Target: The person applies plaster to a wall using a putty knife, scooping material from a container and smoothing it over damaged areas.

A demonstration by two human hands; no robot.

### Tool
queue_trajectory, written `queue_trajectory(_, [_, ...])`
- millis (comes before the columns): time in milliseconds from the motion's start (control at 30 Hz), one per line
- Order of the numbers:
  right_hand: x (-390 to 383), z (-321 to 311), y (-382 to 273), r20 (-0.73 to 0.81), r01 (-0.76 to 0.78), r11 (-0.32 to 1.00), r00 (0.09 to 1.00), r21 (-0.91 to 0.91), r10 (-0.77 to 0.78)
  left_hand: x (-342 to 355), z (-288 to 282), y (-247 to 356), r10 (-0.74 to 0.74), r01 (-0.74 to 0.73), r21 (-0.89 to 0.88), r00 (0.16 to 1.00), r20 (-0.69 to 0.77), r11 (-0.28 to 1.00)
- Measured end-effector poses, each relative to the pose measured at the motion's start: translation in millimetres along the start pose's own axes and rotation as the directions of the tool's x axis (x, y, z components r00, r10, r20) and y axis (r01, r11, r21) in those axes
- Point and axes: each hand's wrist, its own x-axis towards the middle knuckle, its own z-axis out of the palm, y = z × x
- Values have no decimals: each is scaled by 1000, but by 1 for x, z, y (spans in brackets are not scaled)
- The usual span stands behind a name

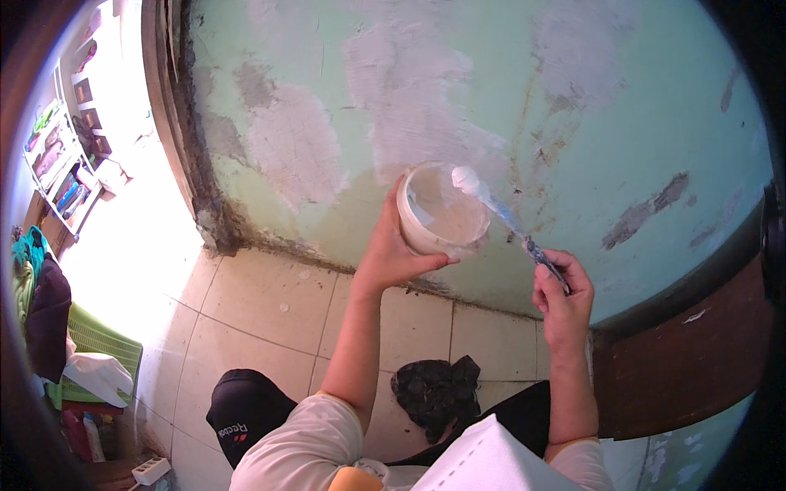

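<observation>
Head view: L hand (383,258) held a white tub (416,233) up in front of the wall (688,90), nr centre of view. Its thumb lay along the lower side of the tub; the other fingers went round the far L side, partly hidden, so their exact spread couldn't be told. Tub was tilted, mouth twd the wearer, w/ whitish stuff smeared inside.

R hand (565,286) had its fingers closed narrow round the dark end of a long, thin tool (512,221), approx diagonal, w/ a white lump (466,180) on its upper tip. Tip was over the R part of the tub's rim; couldn't tell if they touched.

Wall was mint green w/ pale patches (409,90) & some grey, flaked spots. Below it ran the tiled floor (262,295), w/ a crumpled black bag (434,393) btwn the forearms in view. Brown panel (688,352) stood at R, nr the wall's foot. Far L: bright doorway w/ a worn frame (168,123), a white rack (70,172) full of stuff, a green slatted item (102,344) w/ cloths on/by it, & a white power strip (151,470) low down.
</observation>
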Motion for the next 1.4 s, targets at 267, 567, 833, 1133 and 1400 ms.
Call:
queue_trajectory(267, [-1,21,-1,27,127,990,992,-67,-125,1,-22,14,-18,18,35,1000,11,999])
queue_trajectory(567, [1,35,4,22,178,975,984,-134,-177,1,-37,18,3,-2,61,1000,-29,998])
queue_trajectory(833, [5,34,8,38,257,931,966,-259,-256,4,-40,19,10,-9,90,1000,-16,996])
queue_trajectory(1133, [4,40,3,114,411,823,909,-393,-400,4,-40,18,9,-10,91,1000,17,996])
queue_trajectory(1400, [5,39,-2,207,503,712,861,-491,-465,5,-42,18,-40,38,57,999,25,998])
